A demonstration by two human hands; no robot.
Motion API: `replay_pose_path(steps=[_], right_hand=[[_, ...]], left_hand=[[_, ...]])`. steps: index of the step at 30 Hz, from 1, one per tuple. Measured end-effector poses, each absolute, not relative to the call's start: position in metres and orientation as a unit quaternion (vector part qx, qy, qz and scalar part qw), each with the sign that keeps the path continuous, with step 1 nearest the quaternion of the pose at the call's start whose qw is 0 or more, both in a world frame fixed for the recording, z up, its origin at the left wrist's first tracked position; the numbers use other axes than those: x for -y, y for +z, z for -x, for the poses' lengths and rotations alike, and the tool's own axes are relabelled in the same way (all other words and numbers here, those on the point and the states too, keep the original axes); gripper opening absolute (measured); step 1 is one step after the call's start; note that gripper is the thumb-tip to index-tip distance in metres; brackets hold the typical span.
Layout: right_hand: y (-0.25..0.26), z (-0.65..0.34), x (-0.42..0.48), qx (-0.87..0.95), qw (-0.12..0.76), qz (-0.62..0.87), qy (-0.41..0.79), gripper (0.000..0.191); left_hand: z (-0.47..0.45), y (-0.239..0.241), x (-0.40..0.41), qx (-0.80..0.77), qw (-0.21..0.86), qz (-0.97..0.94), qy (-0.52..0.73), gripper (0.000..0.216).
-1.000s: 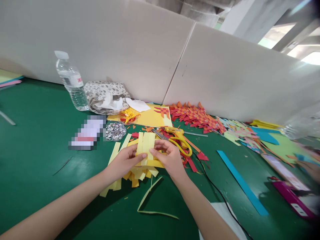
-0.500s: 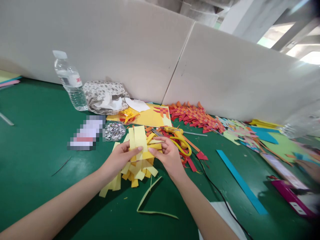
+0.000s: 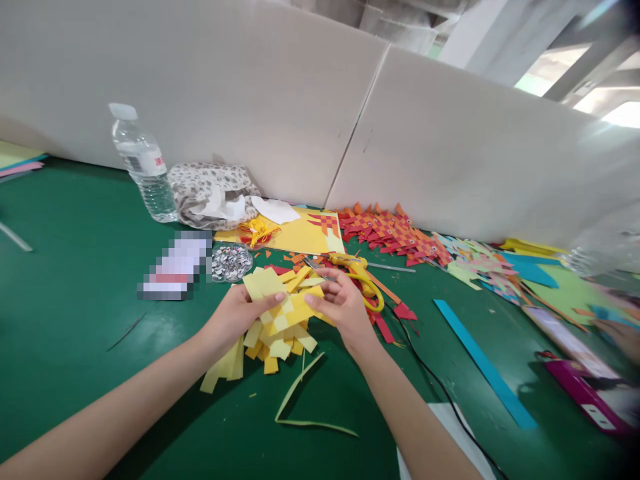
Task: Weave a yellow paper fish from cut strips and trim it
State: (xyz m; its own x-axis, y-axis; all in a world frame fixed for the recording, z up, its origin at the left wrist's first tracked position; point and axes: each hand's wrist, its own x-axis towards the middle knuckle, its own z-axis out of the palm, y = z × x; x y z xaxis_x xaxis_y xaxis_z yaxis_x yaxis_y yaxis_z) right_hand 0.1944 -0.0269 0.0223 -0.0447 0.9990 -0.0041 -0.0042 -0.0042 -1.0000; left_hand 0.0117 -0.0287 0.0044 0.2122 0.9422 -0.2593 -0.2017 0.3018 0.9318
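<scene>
Between my two hands is a piece of woven paper strips, pale yellow crossed with deeper yellow in a small check. My left hand pinches its pale strips, thumb on top. My right hand grips the deeper yellow strips at the other side, thumb against them. Below the woven piece, a heap of loose yellow paper strips lies on the green table. Yellow-handled scissors rest just beyond my right hand. A folded thin pale green strip lies nearer to me.
A water bottle stands at the back left beside a patterned cloth pouch. Small round pieces fill a clear bag. Woven red-orange paper fish are piled by the partition. A black cable and blue strip lie right.
The woven piece has been turned in my hands; its pale strips, upright before, now slant, and the check pattern shows. My hands have stayed in nearly the same place.
</scene>
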Motion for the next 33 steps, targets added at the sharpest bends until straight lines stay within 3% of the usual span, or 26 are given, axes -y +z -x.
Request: replay_pose_path(steps=[4, 17, 23, 28, 33], right_hand=[[0.0188, -0.1938, 0.0254, 0.511, 0.477, 0.464, 0.544, 0.059], [0.0199, -0.1892, 0.0248, 0.461, 0.585, 0.501, 0.442, 0.056], [0.0207, -0.1898, 0.0262, 0.458, 0.532, 0.492, 0.515, 0.059], [0.0207, -0.1907, 0.0255, 0.443, 0.568, 0.5, 0.481, 0.056], [0.0198, -0.186, 0.0278, 0.484, 0.5, 0.484, 0.531, 0.066]], left_hand=[[-0.0125, 0.0066, 0.0289, -0.47, 0.661, -0.387, 0.439, 0.038], [-0.0152, 0.0108, 0.0317, -0.478, 0.63, -0.379, 0.479, 0.037], [-0.0163, 0.0092, 0.0318, -0.499, 0.589, -0.398, 0.495, 0.031], [-0.016, 0.008, 0.0318, -0.512, 0.544, -0.434, 0.503, 0.024], [-0.0178, 0.0099, 0.0338, -0.507, 0.547, -0.458, 0.484, 0.025]])
